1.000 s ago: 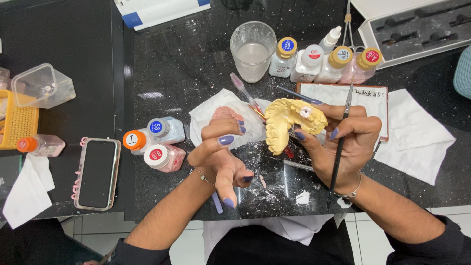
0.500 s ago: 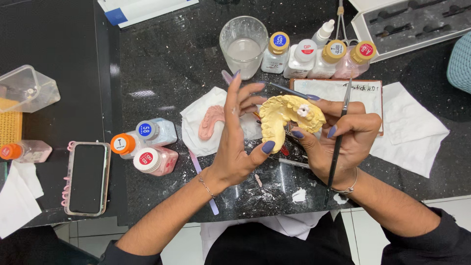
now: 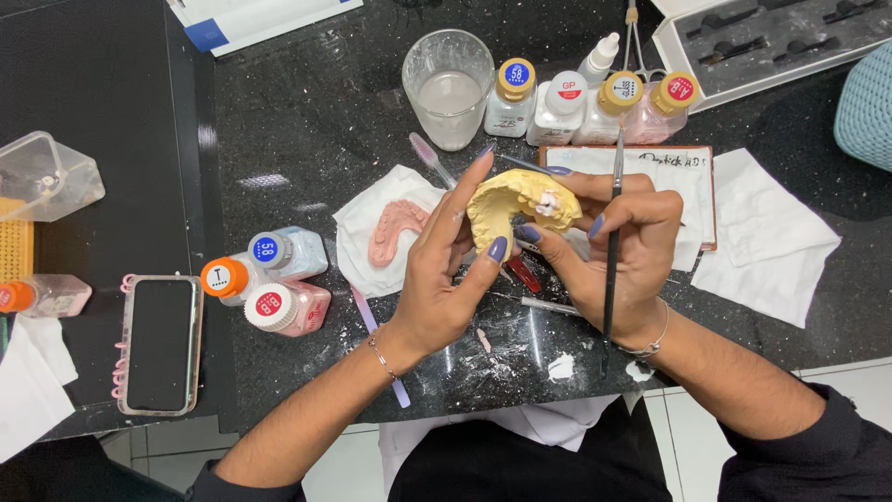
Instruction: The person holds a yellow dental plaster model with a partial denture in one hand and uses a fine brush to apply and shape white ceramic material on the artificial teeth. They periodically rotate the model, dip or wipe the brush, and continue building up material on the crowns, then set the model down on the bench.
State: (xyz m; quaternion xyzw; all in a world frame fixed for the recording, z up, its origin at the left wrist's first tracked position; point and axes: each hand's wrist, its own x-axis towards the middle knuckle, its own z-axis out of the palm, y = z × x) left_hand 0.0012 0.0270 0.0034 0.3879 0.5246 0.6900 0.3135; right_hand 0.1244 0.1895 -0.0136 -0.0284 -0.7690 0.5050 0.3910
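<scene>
1. Yellow dental cast [image 3: 517, 209] held up off the black counter [image 3: 307, 121], just in front of the glass cup [image 3: 449, 85]. Left hand [image 3: 444, 270] wrapped round its near side, right hand [image 3: 621, 251] pinching the far side.
2. Right hand also gripping a thin brush [image 3: 613, 232] upright, tip toward the bottles behind. Risky: could easily knock one over, or smear the white bit on top of the cast.
3. Cast held by fingertips only; probably chips if dropped onto that hard counter.
4. Glass cup: cloudy whitish liquid, about half full, no lid. Spill hazard with elbows moving.
5. Right of the cup: four capped bottles [image 3: 595, 100], contents pale, can't tell more.
6. Left of the cup and nearer: three capped bottles lying down [image 3: 269, 279], pinkish powder in one.
7. Far left of the cup: clear plastic tub [image 3: 46, 177], looks empty.
</scene>
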